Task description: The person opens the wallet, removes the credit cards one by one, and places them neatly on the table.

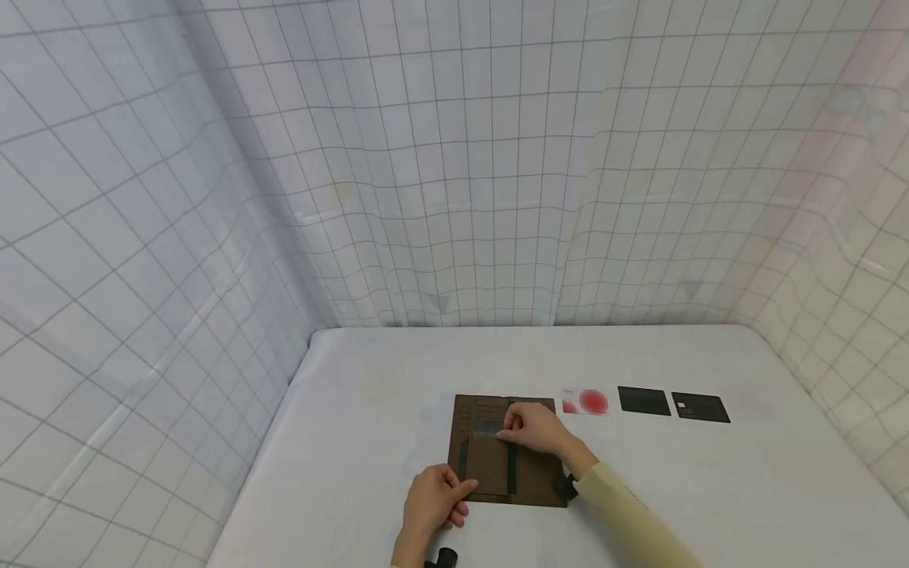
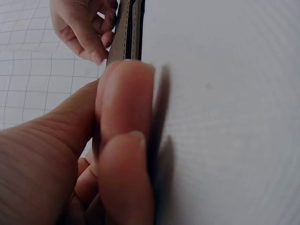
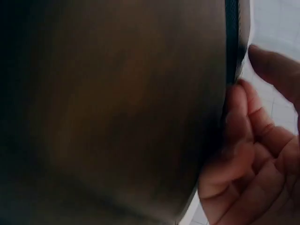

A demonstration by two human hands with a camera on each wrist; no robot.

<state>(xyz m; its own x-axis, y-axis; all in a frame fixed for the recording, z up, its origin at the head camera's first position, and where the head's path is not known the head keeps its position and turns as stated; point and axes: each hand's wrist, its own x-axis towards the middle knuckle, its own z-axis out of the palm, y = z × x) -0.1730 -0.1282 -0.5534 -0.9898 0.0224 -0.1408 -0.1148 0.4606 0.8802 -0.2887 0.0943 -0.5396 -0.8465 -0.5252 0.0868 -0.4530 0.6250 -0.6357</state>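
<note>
A brown leather wallet (image 1: pixel 536 477) lies spread open on the white table, with stitched slots along its left side and a dark strip down the middle. My left hand (image 1: pixel 432 501) grips its near left corner, thumb on top and the other fingers curled below. Over the wallet's middle, my right hand (image 1: pixel 534 427) pinches the edge of an inner panel beside a greyish pocket window (image 1: pixel 488 427). In the right wrist view, thumb and fingertips meet around a thin stitched edge, while the blurred brown wallet (image 3: pixel 122 103) fills most of that view.
To the right of the wallet lie a white card with a red circle (image 1: pixel 592 401), a plain dark card (image 1: pixel 643 401) and a black card with a chip (image 1: pixel 701 408). White gridded curtains (image 1: pixel 440 197) hang behind and beside the table (image 1: pixel 369 410).
</note>
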